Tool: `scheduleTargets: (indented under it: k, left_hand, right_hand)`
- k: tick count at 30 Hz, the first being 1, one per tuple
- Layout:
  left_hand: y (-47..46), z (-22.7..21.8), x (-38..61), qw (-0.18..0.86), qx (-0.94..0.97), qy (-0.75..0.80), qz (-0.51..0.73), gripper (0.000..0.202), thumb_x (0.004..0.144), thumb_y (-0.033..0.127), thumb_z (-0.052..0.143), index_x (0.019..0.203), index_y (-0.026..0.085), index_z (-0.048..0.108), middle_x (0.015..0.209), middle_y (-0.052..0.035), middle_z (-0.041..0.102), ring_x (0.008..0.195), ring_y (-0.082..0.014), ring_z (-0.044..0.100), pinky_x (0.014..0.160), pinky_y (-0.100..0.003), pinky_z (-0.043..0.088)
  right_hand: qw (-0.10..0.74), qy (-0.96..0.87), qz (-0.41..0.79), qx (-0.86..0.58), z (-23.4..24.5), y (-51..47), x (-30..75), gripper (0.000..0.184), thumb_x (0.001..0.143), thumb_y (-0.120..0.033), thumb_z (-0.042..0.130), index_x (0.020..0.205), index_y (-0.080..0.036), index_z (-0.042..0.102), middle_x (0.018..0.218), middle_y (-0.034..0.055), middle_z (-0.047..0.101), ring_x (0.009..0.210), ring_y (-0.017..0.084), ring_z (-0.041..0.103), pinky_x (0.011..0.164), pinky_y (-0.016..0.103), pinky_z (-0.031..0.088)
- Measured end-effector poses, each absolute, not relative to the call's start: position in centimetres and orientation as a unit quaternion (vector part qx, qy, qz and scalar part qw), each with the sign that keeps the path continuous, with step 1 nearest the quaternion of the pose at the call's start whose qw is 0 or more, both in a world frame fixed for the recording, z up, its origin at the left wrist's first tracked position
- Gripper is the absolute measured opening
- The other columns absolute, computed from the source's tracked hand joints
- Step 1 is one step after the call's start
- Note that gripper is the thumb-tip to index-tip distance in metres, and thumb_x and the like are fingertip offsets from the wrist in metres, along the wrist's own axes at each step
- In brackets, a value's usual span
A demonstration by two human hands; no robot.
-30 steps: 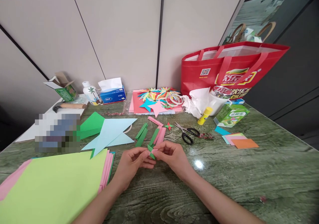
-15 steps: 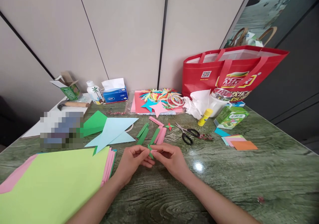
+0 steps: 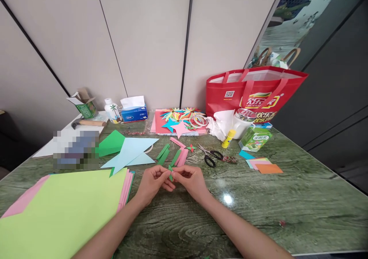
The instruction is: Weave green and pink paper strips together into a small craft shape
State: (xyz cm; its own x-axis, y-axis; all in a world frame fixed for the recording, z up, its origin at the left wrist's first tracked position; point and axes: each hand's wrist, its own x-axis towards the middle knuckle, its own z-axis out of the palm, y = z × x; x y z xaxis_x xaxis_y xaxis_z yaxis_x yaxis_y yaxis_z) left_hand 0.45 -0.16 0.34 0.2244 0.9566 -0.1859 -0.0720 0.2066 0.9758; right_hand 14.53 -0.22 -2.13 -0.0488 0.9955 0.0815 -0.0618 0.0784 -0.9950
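Observation:
A small folded piece of green paper [image 3: 170, 173] is pinched between my two hands, just above the table. My left hand [image 3: 153, 181] grips it from the left with thumb and fingers closed. From the other side my right hand [image 3: 190, 178] presses it between thumb and fingertips; part of the paper is hidden by the fingers. Just beyond the hands lie green paper strips [image 3: 163, 154] and pink paper strips [image 3: 181, 157]. A small red and green paper star [image 3: 191, 147] sits right of them, beside black-handled scissors [image 3: 211, 157].
Large yellow-green sheets [image 3: 69, 209] are stacked at left, near light blue folded paper [image 3: 133, 151]. Toward the back stand a tissue box [image 3: 133, 113], a yellow glue stick [image 3: 228, 139], a green carton [image 3: 255, 139] and a red bag [image 3: 218, 98]. Small coloured papers [image 3: 268, 168] lie at right.
The camera view has shifted slightly. Both hands still hold the green paper, which now stands more upright between the fingertips.

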Motion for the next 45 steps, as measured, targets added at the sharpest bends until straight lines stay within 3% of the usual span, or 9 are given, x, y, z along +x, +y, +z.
scheduleTargets:
  k: [6, 10, 15, 19, 30, 41, 45]
  left_hand:
    - [-0.1, 0.0, 0.5, 0.659, 0.459, 0.438, 0.405, 0.028, 0.072, 0.039, 0.062, 0.073, 0.013, 0.053, 0.058, -0.0023, 0.064, 0.05, -0.0167, 0.065, 0.048, -0.026, 0.053]
    - [-0.1, -0.2, 0.3, 0.692, 0.445, 0.412, 0.392, 0.026, 0.076, 0.038, 0.059, 0.076, 0.013, 0.054, 0.066, -0.0037, 0.065, 0.054, -0.0158, 0.066, 0.052, -0.026, 0.054]
    - [-0.3, -0.2, 0.4, 0.673, 0.469, 0.413, 0.396, 0.024, 0.076, 0.036, 0.06, 0.074, 0.013, 0.053, 0.059, -0.0025, 0.063, 0.051, -0.015, 0.064, 0.048, -0.025, 0.052]
    - [-0.6, -0.1, 0.8, 0.671, 0.457, 0.416, 0.41, 0.023, 0.077, 0.036, 0.058, 0.073, 0.014, 0.051, 0.056, -0.0023, 0.063, 0.049, -0.0153, 0.063, 0.049, -0.026, 0.052]
    - [-0.6, -0.2, 1.0, 0.673, 0.437, 0.415, 0.429, 0.024, 0.074, 0.035, 0.063, 0.072, 0.012, 0.055, 0.051, -0.002, 0.063, 0.044, -0.0128, 0.06, 0.046, -0.022, 0.049]
    - [-0.4, 0.3, 0.9, 0.65, 0.442, 0.447, 0.428, 0.027, 0.07, 0.036, 0.066, 0.073, 0.01, 0.065, 0.061, -0.0062, 0.068, 0.057, -0.0187, 0.066, 0.056, -0.029, 0.055]
    - [-0.4, 0.7, 1.2, 0.631, 0.468, 0.46, 0.414, 0.026, 0.071, 0.037, 0.064, 0.071, 0.01, 0.064, 0.055, -0.0047, 0.066, 0.049, -0.0176, 0.064, 0.051, -0.028, 0.054]
  right_hand:
    - [0.516, -0.59, 0.431, -0.447, -2.2, -0.2, 14.6, 0.021, 0.072, -0.023, 0.062, 0.089, -0.015, 0.07, 0.068, 0.0044, 0.067, 0.057, 0.014, 0.06, 0.056, 0.026, 0.049]
    - [0.53, -0.608, 0.388, -0.447, -2.1, -0.2, 14.7, 0.016, 0.074, -0.021, 0.06, 0.083, -0.017, 0.072, 0.061, 0.0031, 0.064, 0.056, 0.014, 0.057, 0.057, 0.026, 0.046]
    - [0.546, -0.576, 0.412, -0.447, -2.1, -0.4, 14.3, 0.011, 0.071, -0.02, 0.061, 0.073, -0.015, 0.071, 0.06, 0.0029, 0.064, 0.054, 0.014, 0.057, 0.055, 0.025, 0.047]
    - [0.552, -0.545, 0.412, -0.478, -2.1, -0.7, 14.0, 0.012, 0.071, -0.02, 0.059, 0.076, -0.013, 0.068, 0.064, 0.0038, 0.064, 0.053, 0.014, 0.058, 0.054, 0.025, 0.048]
    - [0.532, -0.663, 0.252, -0.463, -2.1, -0.9, 14.2, 0.015, 0.078, -0.017, 0.051, 0.083, -0.015, 0.065, 0.072, 0.0059, 0.064, 0.062, 0.014, 0.058, 0.059, 0.026, 0.048]
    - [0.515, -0.638, 0.331, -0.467, -1.7, -0.2, 14.9, 0.013, 0.073, -0.02, 0.057, 0.079, -0.015, 0.067, 0.07, 0.0053, 0.066, 0.058, 0.014, 0.06, 0.055, 0.024, 0.049]
    - [0.5, -0.618, 0.357, -0.49, -1.5, -0.4, 14.8, 0.011, 0.071, -0.019, 0.057, 0.073, -0.014, 0.066, 0.066, 0.0042, 0.066, 0.054, 0.013, 0.058, 0.053, 0.024, 0.048]
